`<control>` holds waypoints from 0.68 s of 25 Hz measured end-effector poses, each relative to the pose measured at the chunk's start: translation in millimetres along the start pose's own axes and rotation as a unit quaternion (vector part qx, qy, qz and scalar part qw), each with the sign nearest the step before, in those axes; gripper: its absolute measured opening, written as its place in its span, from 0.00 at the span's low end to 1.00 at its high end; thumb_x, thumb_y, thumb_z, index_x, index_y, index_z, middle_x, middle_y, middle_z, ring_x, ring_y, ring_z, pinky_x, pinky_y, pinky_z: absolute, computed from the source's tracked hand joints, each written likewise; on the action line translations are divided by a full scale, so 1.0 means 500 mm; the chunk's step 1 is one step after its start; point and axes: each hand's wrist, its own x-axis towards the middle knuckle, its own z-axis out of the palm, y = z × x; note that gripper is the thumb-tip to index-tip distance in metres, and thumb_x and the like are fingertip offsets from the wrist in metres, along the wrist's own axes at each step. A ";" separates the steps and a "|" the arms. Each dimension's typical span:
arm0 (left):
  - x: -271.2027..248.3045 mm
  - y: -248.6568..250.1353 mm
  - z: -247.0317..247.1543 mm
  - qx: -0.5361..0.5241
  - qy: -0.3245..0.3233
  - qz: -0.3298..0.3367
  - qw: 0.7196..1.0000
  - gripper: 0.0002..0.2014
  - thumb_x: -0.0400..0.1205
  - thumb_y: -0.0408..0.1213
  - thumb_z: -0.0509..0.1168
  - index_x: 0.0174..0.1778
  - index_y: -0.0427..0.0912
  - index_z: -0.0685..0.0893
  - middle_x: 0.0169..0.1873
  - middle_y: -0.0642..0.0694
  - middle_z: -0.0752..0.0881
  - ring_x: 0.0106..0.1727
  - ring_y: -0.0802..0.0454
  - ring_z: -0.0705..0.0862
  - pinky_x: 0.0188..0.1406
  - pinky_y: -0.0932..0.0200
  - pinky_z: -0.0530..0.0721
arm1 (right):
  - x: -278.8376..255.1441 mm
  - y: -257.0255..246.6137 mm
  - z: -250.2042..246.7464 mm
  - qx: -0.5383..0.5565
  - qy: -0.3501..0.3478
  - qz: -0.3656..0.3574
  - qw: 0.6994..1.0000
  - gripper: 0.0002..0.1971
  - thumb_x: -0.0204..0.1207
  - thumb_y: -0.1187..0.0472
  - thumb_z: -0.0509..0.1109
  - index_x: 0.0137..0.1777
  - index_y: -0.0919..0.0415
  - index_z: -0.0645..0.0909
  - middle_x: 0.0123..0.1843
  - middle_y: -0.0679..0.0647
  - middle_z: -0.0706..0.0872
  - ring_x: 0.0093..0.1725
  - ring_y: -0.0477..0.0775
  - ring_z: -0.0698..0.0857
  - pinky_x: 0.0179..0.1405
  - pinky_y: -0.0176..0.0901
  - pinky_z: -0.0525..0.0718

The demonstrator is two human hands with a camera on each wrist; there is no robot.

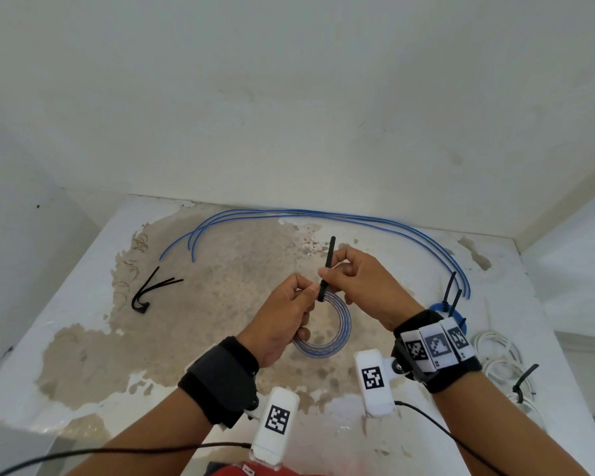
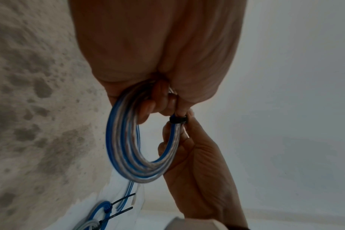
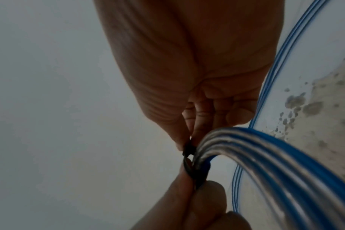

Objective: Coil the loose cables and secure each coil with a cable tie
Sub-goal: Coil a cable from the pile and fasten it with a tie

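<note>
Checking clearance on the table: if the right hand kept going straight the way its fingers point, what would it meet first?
Probably the left hand, pinching the same black cable tie on the blue-and-clear cable coil; depth is uncertain.

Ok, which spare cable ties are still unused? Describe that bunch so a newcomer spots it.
Start at the worn table and go to its left side, below the ends of the loose blue cables. The spare black ties lie there in a bent bunch. Unlike the tie on the held coil, they wrap nothing.

Soft, even daylight in the head view; dim, blurred wrist views with wide-angle bending at edges
</note>
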 end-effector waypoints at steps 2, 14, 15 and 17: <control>-0.001 0.002 0.002 -0.012 -0.001 -0.004 1.000 0.08 0.91 0.41 0.60 0.47 0.44 0.77 0.25 0.56 0.69 0.24 0.58 0.62 0.24 0.62 0.67 | -0.005 -0.003 -0.003 -0.011 0.012 -0.023 1.000 0.08 0.82 0.57 0.75 0.51 0.58 0.79 0.40 0.60 0.93 0.41 0.49 0.92 0.33 0.27 0.77; -0.013 0.006 0.005 -0.039 -0.020 -0.069 0.997 0.11 0.91 0.44 0.57 0.45 0.47 0.78 0.27 0.55 0.66 0.25 0.58 0.60 0.23 0.63 0.65 | -0.007 0.010 -0.009 -0.044 -0.028 -0.033 0.998 0.05 0.85 0.54 0.71 0.51 0.53 0.78 0.39 0.56 0.94 0.40 0.54 0.94 0.64 0.66 0.86; -0.014 0.008 0.005 -0.050 -0.016 -0.076 0.996 0.12 0.91 0.46 0.57 0.44 0.47 0.78 0.27 0.54 0.66 0.24 0.59 0.59 0.24 0.63 0.64 | -0.007 0.011 -0.007 -0.043 -0.024 -0.036 0.998 0.05 0.85 0.54 0.71 0.51 0.53 0.78 0.38 0.55 0.94 0.40 0.54 0.93 0.64 0.66 0.85; -0.014 0.013 0.006 -0.056 0.002 -0.084 0.995 0.14 0.89 0.54 0.60 0.46 0.48 0.80 0.27 0.54 0.65 0.24 0.59 0.59 0.24 0.62 0.63 | -0.008 0.011 -0.005 -0.037 -0.022 -0.039 0.998 0.05 0.85 0.55 0.71 0.51 0.53 0.78 0.37 0.54 0.94 0.40 0.54 0.93 0.63 0.64 0.86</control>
